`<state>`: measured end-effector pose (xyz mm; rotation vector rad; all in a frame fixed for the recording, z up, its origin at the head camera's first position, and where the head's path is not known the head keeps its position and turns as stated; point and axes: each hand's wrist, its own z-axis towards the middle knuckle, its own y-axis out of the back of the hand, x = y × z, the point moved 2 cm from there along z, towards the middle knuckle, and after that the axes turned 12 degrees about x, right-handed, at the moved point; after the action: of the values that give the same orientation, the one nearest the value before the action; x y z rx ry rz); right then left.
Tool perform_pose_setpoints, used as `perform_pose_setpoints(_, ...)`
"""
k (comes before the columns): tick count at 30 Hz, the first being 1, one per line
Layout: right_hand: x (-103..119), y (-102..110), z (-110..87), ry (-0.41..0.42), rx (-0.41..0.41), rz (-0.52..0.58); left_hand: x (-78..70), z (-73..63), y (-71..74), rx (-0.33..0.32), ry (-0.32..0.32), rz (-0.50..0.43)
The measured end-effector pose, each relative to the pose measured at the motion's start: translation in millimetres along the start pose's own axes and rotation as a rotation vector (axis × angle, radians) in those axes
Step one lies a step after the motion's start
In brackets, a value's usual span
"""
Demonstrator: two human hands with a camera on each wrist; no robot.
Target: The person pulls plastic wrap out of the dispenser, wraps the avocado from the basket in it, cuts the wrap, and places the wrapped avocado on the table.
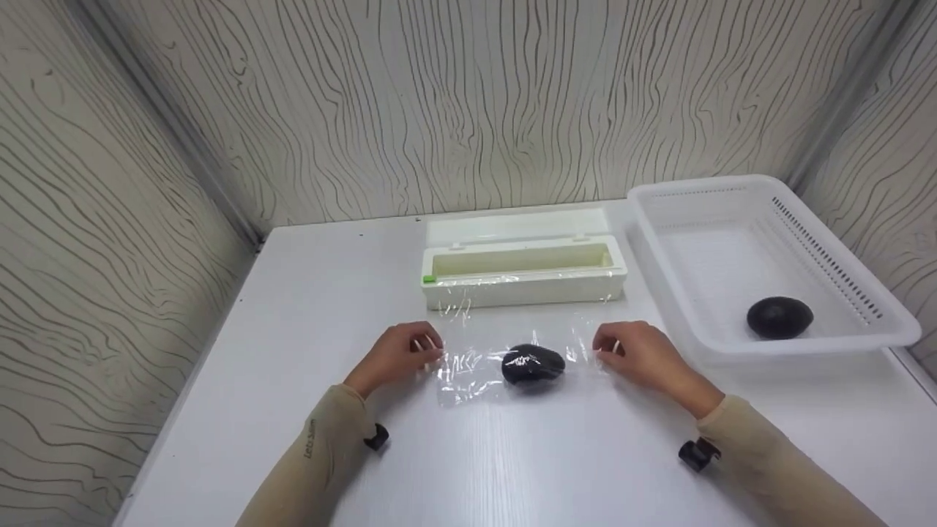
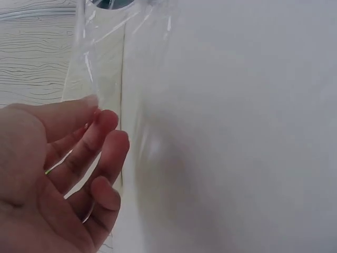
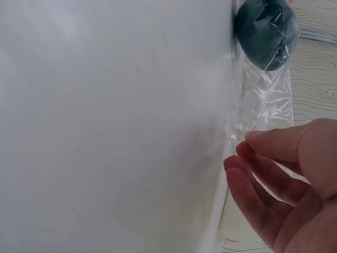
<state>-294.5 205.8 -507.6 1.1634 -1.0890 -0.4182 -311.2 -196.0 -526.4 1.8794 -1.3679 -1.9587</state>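
A sheet of clear cling film (image 1: 468, 366) stretches from the front of a white cling film dispenser (image 1: 523, 291) toward me. Under the film lies a dark, egg-shaped avocado (image 1: 533, 365), its skin showing through with bright creases across it. At the film's left edge, my left hand (image 1: 399, 355) pinches it between thumb and fingertip, as the left wrist view also shows. My right hand (image 1: 640, 355) pinches the opposite edge. In the right wrist view, wrinkled film runs from the right fingertips up to the wrapped-looking avocado (image 3: 267, 34).
A white plastic basket (image 1: 776, 344) with slotted sides stands at the right, holding a second dark avocado (image 1: 779, 318). The dispenser's lid (image 1: 516, 225) is raised toward the wood-patterned back wall (image 1: 468, 110). A green slider (image 1: 429, 279) sits at the dispenser's left end.
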Motion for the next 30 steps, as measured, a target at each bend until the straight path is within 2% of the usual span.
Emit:
perform_pose_setpoints(11, 1, 1, 0.3, -0.002, 0.057, -0.014, -5.4, 4.1, -5.5, -0.058, -0.021, 0.16)
perform_pose_setpoints(15, 2, 0, 1.2, -0.019, 0.078, -0.018, -9.3, 7.3, -8.9, -0.069, -0.058, 0.238)
perform_pose_setpoints(18, 1, 0, 2.2, -0.035, 0.085, -0.016, -11.7, 10.1, -9.9, -0.068, -0.103, 0.257)
perform_pose_setpoints(21, -1, 2, 2.8, -0.042, 0.091, -0.009, -13.4, 12.9, -9.8, -0.051, -0.144, 0.235)
perform_pose_setpoints(24, -2, 5, 1.4, -0.031, 0.089, -0.007, -14.1, 14.7, -10.2, -0.027, -0.153, 0.217)
perform_pose_setpoints(27, 2, 9, -2.7, 0.024, 0.035, -0.024, -14.2, 14.4, -11.2, -0.008, -0.154, 0.214)
perform_pose_setpoints(30, 17, 12, -7.6, 0.166, -0.069, -0.037, -14.9, 13.6, -12.0, 0.001, -0.162, 0.221)
